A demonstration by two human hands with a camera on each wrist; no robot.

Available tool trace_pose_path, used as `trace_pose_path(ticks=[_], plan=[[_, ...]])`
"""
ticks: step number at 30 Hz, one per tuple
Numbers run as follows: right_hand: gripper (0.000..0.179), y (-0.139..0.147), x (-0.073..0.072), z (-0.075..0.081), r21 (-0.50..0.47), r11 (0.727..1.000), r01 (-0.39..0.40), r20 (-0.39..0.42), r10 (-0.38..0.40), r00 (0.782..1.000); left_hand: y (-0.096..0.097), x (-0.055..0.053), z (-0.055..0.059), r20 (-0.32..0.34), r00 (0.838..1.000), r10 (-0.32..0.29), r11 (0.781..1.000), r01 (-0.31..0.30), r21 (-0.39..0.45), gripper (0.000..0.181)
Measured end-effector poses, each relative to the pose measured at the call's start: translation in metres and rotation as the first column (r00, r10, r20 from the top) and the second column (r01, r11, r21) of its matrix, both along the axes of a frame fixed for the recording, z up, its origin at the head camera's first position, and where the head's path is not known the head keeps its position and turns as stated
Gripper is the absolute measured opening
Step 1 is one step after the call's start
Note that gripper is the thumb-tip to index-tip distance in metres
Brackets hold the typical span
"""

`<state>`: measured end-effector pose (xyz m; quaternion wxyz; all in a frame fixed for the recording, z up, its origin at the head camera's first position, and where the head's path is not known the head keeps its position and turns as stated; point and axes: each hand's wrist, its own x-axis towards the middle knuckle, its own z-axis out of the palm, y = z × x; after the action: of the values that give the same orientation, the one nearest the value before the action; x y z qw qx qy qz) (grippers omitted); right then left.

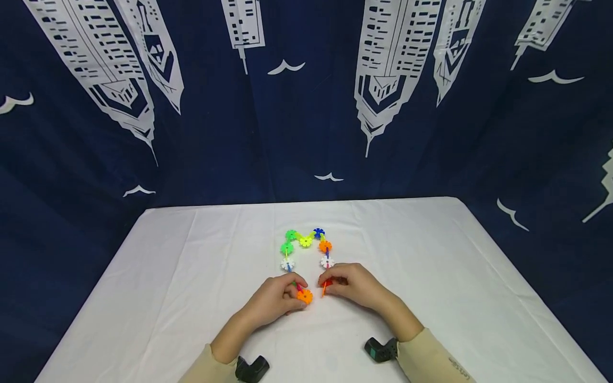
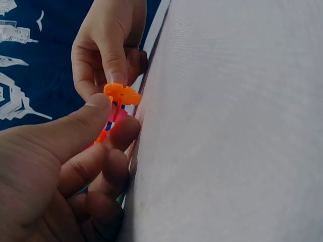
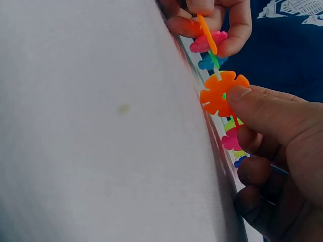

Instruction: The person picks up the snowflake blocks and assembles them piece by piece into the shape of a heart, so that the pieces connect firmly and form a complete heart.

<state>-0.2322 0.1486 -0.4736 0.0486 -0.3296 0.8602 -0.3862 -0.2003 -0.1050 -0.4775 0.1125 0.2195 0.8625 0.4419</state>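
Note:
A chain of flower-shaped plastic linking discs lies in an arch, with a yellow disc (image 1: 305, 242) dipping at its top. At the arch's near left end my left hand (image 1: 275, 299) pinches an orange disc (image 1: 305, 296). Opposite it, my right hand (image 1: 353, 284) grips the other end, where another orange disc (image 3: 219, 94) lies under the thumb. Only a small gap parts the two ends. White discs, one on the left (image 1: 287, 264) and one on the right (image 1: 327, 261), lie just beyond the fingers. Pink discs (image 3: 232, 139) show among the fingers, which hide parts of the chain.
A white cloth covers the table (image 1: 215, 239). Behind it hangs a dark blue curtain (image 1: 306, 122) with white building prints. Black wrist devices sit at the left sleeve (image 1: 252, 369) and the right sleeve (image 1: 380, 349).

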Motion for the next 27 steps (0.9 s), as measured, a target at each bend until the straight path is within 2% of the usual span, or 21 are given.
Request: trace_pose_path(ticks=[4, 7, 10, 13, 14, 16, 21, 24, 27], plan=[[0.013, -0.002, 0.0, -0.003, -0.005, 1.0, -0.004, -0.055, 0.003, 0.998, 0.003, 0.0, 0.0, -0.118, 0.993, 0.019, 0.994, -0.031, -0.104, 0.027], [0.012, -0.004, 0.001, -0.005, -0.011, 1.0, 0.01, -0.107, -0.011, 0.994, 0.004, 0.002, 0.001, -0.232, 0.972, 0.039, 0.975, -0.088, -0.204, 0.029], [0.012, -0.006, 0.002, -0.006, -0.011, 0.999, 0.039, -0.152, -0.04, 0.988, 0.003, 0.003, 0.0, -0.364, 0.93, 0.051, 0.943, -0.165, -0.29, 0.033], [0.012, -0.008, 0.004, -0.006, -0.007, 0.997, 0.08, -0.192, -0.08, 0.978, 0.003, 0.004, -0.002, -0.47, 0.881, 0.059, 0.923, -0.228, -0.311, 0.038], [0.012, -0.008, 0.004, -0.006, -0.007, 0.996, 0.092, -0.205, -0.092, 0.974, 0.002, 0.003, -0.003, -0.49, 0.87, 0.063, 0.92, -0.241, -0.309, 0.04], [0.013, -0.009, 0.004, -0.007, -0.011, 0.993, 0.115, -0.224, -0.115, 0.968, 0.002, 0.003, -0.006, -0.49, 0.868, 0.083, 0.925, -0.25, -0.286, 0.045], [0.014, -0.009, 0.004, -0.009, -0.047, 0.992, 0.119, -0.232, -0.127, 0.964, 0.002, 0.002, -0.01, -0.429, 0.892, 0.14, 0.935, -0.262, -0.24, 0.063], [0.014, -0.008, 0.003, -0.009, -0.043, 0.994, 0.105, -0.216, -0.112, 0.97, 0.001, 0.001, -0.011, -0.432, 0.889, 0.148, 0.934, -0.27, -0.234, 0.064], [0.012, -0.008, 0.003, -0.009, -0.019, 0.996, 0.083, -0.205, -0.085, 0.975, 0.001, 0.0, -0.012, -0.445, 0.886, 0.132, 0.939, -0.255, -0.23, 0.057]])
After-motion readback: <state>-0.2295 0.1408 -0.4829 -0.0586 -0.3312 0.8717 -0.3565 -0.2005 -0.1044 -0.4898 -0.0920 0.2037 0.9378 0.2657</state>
